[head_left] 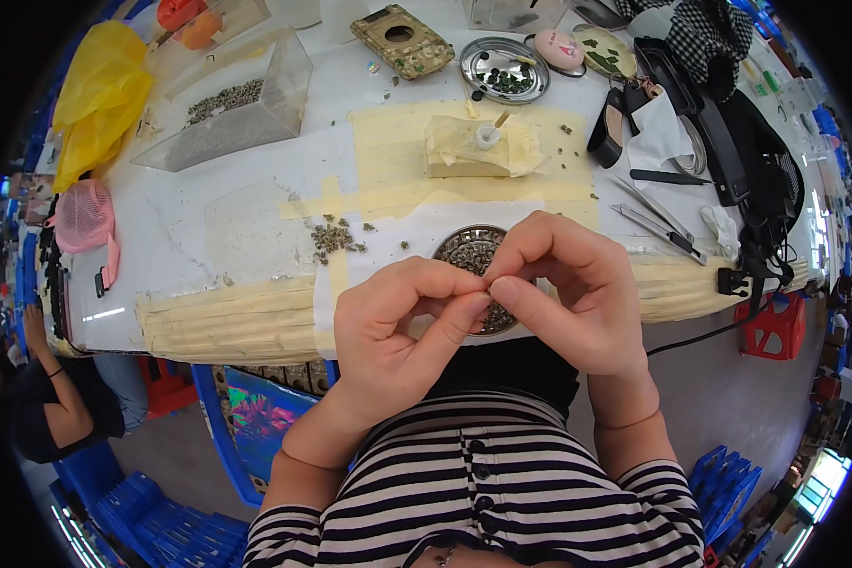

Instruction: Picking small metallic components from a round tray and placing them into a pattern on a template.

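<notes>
My left hand (402,322) and my right hand (573,293) meet at the fingertips above a round metal dish (470,229) of small metallic parts. Thumb and forefinger are pinched on each side. Whatever they hold between them is too small and too covered to make out. On the table left of the dish lies a loose pile of small metallic parts (331,239). Beyond my hands stands a tape-covered block (473,156) with a small white cup (488,137) and a thin stick in it.
A clear bin (289,85) of small parts stands far left, near a yellow plastic bag (104,90). A camouflage-patterned case (402,43) and a metal plate of dark green pieces (506,80) sit at the back. Tweezers (653,204) and a knife lie right. Another person's arm (62,388) shows at left.
</notes>
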Tool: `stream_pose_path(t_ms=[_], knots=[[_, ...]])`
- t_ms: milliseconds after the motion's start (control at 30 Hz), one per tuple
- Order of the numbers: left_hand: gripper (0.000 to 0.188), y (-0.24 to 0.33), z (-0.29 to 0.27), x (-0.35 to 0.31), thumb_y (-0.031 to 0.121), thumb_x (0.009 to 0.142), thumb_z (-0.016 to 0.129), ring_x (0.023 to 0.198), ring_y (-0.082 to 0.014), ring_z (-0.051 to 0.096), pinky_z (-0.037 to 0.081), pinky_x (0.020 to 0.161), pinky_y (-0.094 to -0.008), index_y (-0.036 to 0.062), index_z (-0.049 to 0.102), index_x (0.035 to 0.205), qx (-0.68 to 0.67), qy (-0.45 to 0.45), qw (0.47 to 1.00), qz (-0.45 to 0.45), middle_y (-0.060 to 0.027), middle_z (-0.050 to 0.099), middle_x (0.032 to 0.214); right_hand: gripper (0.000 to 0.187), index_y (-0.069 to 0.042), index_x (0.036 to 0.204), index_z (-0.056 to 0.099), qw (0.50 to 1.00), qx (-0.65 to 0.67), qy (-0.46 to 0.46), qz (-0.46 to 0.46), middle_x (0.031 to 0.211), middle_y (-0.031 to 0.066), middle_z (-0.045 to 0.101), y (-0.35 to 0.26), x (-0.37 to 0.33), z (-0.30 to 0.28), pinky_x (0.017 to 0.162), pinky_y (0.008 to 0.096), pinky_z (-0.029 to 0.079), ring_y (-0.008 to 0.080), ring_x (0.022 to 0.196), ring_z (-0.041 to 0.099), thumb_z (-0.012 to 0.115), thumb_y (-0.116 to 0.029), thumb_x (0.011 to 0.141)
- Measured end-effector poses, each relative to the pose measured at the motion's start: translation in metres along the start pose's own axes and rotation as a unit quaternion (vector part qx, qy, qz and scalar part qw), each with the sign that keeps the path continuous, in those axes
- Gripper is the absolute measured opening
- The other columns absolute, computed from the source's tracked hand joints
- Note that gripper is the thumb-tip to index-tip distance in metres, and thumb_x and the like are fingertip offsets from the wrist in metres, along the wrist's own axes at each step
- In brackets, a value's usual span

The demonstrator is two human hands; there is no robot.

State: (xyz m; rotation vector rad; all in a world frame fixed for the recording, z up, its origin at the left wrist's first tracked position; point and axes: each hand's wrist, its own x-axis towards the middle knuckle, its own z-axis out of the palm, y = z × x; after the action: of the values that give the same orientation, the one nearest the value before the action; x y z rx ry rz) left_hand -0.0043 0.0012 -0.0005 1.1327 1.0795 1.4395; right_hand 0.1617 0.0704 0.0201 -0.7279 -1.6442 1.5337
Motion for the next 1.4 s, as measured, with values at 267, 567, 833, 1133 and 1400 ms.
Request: stream_pose_path(t_ms=[267,567,833,1133,1400], knots=[[0.006,-0.002,0.001,-0.001,-0.007,0.085,0.064,0.071,-0.0111,0.064,0.052,0.064,-0.0213,-0.006,0.065,0.092,0.051,0.003,0.998,0.037,-0.0082,0.065,0.082,0.006,0.004,0.09,0.061,1.0,0.016,0.003,0.009,0.082,0.0062,0.065,-0.001,-0.001,0.002,0.071,0.0231,0.053,0.0099,0.075,0.064,0.064,-0.001,0.087],[0.014,0.001,-0.002,-0.001,-0.006,0.089,0.061,0.081,-0.0111,0.066,0.056,0.072,-0.0222,-0.0082,0.062,0.103,-0.103,-0.022,0.993,-0.056,-0.0095,0.067,0.091,0.006,0.004,0.089,0.062,0.997,-0.059,0.014,-0.051,0.082,0.0076,0.063,0.003,0.0,0.001,0.067,0.0245,0.053,0.0131,0.072,0.064,0.066,0.001,0.084],[0.012,0.006,-0.008,0.004,-0.004,0.089,0.062,0.079,-0.0105,0.066,0.056,0.072,-0.0216,-0.0066,0.063,0.1,-0.148,-0.046,0.981,-0.117,-0.0094,0.068,0.09,0.011,0.001,0.086,0.062,0.976,-0.187,-0.008,-0.114,0.08,0.0084,0.063,-0.005,0.003,-0.002,0.062,0.0253,0.052,0.0169,0.07,0.064,0.069,0.004,0.079],[0.01,0.011,-0.017,0.012,0.005,0.091,0.063,0.071,-0.01,0.065,0.055,0.064,-0.0212,-0.0041,0.064,0.096,-0.152,-0.073,0.968,-0.185,-0.0087,0.069,0.082,0.02,-0.001,0.091,0.067,0.936,-0.259,-0.004,-0.24,0.082,0.0078,0.065,0.002,0.007,-0.004,0.058,0.0295,0.051,0.0206,0.07,0.064,0.073,0.002,0.073],[0.01,0.014,-0.018,0.012,0.006,0.091,0.064,0.07,-0.0087,0.064,0.053,0.063,-0.0203,-0.0033,0.063,0.095,-0.153,-0.086,0.966,-0.19,-0.0077,0.068,0.081,0.021,-0.002,0.086,0.067,0.896,-0.317,-0.004,-0.31,0.078,0.0071,0.064,0.005,0.011,-0.005,0.056,0.0297,0.051,0.0217,0.067,0.063,0.077,-0.007,0.069]])
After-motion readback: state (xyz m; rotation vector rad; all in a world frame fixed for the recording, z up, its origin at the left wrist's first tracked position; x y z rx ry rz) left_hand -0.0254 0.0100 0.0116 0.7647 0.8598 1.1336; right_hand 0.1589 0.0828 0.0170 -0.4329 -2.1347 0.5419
